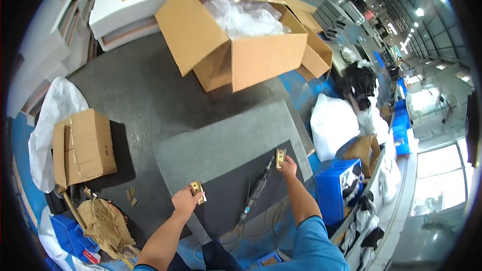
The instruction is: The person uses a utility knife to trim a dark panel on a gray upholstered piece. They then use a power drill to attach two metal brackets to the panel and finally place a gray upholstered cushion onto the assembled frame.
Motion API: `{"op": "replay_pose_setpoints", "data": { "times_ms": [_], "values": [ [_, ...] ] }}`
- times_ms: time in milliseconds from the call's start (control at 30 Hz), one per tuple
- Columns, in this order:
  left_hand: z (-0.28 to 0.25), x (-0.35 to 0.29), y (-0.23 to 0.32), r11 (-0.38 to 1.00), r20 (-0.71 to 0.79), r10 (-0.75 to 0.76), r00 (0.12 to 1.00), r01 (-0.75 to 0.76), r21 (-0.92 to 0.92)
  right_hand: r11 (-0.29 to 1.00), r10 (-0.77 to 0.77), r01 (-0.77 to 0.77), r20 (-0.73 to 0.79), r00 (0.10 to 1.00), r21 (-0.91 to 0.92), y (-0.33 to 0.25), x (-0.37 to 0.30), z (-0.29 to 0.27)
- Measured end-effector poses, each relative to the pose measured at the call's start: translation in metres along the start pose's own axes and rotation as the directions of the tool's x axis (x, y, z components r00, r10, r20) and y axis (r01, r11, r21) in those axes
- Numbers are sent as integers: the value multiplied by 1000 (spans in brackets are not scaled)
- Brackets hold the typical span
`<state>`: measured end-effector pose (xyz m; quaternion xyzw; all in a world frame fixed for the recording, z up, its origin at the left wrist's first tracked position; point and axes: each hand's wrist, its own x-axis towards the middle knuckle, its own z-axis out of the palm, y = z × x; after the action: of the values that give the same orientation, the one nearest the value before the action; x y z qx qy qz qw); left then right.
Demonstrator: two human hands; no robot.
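My left hand [185, 201] is closed on a small gold-coloured metal bracket [196, 188] with holes in it, over the left part of the dark mat. Farther right, my right hand [287, 167] grips a similar gold-coloured metal plate [280, 155] by its lower edge. Between the hands, nearer the right one, a power screwdriver [257, 190] lies slantwise on the black mat [226, 206], its long bit pointing up toward the right-hand plate. Whether the bit touches that plate I cannot tell.
A large open carton [266, 60] with clear plastic stands at the far side. To the left are a closed carton [90, 145], several small brass strips [131, 195] and crumpled brown paper [108, 226]. A blue bin [334, 190] and white bag [331, 128] stand at right.
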<state>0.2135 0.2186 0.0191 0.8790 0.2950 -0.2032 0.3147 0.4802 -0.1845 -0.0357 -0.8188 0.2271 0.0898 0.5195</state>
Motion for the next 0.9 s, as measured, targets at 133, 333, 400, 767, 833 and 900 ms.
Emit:
{"op": "replay_pose_setpoints", "data": {
  "times_ms": [133, 333, 400, 767, 833, 900],
  "values": [
    [-9, -5, -13, 1000, -37, -11, 999, 12, 9, 984, -126, 110, -110, 986, -143, 7, 5, 11],
    [-71, -42, -120, 772, -234, -195, 953, 2, -636, 958, -127, 120, -11, 992, -259, 17, -32, -42],
    [-113, -56, -206, 753, -477, -300, 826, -102, -650, 919, -123, 104, -25, 992, -381, 4, -98, -39],
    [-192, 6, -571, 282, -236, -900, 366, 78, -956, 660, 460, -275, 87, 884, -699, 63, -313, -122],
    [-183, 53, -581, 321, -295, -871, 393, 0, -947, 668, 539, -335, 122, 833, -664, 46, -376, -120],
    [-175, 69, -608, 341, -375, -848, 376, -154, -927, 667, 607, -354, 203, 768, -656, 26, -402, -102]
  ]
}}
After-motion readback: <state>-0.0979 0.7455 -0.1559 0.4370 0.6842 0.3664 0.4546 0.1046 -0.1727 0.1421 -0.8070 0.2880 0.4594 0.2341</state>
